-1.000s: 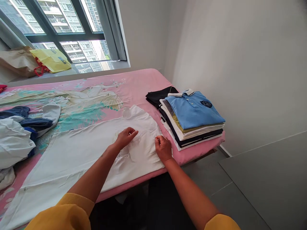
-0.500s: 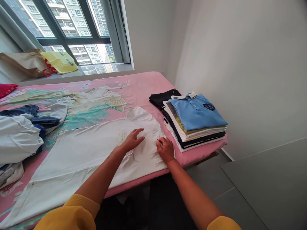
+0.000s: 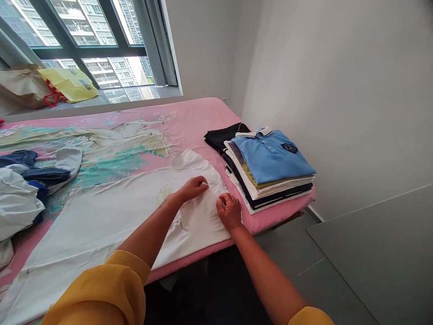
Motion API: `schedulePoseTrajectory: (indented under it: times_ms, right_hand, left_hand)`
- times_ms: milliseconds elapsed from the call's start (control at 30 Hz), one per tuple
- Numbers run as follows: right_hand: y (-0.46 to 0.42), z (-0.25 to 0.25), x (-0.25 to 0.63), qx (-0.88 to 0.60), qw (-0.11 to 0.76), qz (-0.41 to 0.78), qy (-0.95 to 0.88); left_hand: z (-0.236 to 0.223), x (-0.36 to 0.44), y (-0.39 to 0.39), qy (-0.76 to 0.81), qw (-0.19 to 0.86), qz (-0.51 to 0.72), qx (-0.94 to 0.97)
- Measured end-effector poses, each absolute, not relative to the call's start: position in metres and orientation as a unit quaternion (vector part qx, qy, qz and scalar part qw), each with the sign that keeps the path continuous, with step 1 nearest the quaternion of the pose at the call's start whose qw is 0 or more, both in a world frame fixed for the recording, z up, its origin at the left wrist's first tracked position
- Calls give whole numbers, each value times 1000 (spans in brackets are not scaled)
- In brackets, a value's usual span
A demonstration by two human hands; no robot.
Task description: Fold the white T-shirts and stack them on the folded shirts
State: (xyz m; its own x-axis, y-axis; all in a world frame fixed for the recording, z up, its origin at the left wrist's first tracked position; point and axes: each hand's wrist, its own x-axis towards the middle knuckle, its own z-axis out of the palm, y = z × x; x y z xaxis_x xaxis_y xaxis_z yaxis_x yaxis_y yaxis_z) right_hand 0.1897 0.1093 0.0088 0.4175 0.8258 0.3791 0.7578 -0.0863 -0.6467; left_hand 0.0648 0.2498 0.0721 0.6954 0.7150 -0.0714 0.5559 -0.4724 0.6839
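A long white garment [image 3: 111,221] lies flat on the bed, its wider end under my hands and its length running to the lower left. A patch of faint print or stitching shows near my left wrist. My left hand [image 3: 194,188] is closed, pinching a bit of the white cloth between thumb and fingers. Just to its right, my right hand [image 3: 229,211] also pinches the cloth near the garment's right end. The fabric between both hands is slightly lifted and taut.
A stack of folded clothes [image 3: 270,185], topped by a blue polo shirt [image 3: 267,155], sits at the bed's right corner. Rumpled clothes [image 3: 20,198] lie on the left over the patterned pink bedsheet [image 3: 199,119]. Bags [image 3: 72,83] rest on the window sill.
My left hand has gone from spread fingers above the cloth to a pinch on it. The right hand keeps its pinch. The view has shifted slightly right.
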Motion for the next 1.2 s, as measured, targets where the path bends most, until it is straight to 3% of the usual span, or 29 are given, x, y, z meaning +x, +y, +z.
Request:
schedulePoseTrajectory:
  times_ms: [433, 800, 933, 1100, 1200]
  right_hand:
    - [70, 43, 200, -837, 191, 55, -509]
    - [64, 35, 207, -822, 196, 50, -532]
    - [60, 41, 200, -820, 240, 39, -518]
    - [65, 45, 174, -678, 348, 59, -645]
    - [76, 36, 164, -636, 323, 82, -696]
  left_hand:
    - [54, 74, 248, 423, 224, 76, 875]
    - [58, 63, 243, 441, 216, 67, 869]
    - [54, 66, 244, 460, 209, 45, 862]
    - [55, 70, 248, 471, 218, 15, 854]
    - [62, 67, 250, 461, 233, 0, 856]
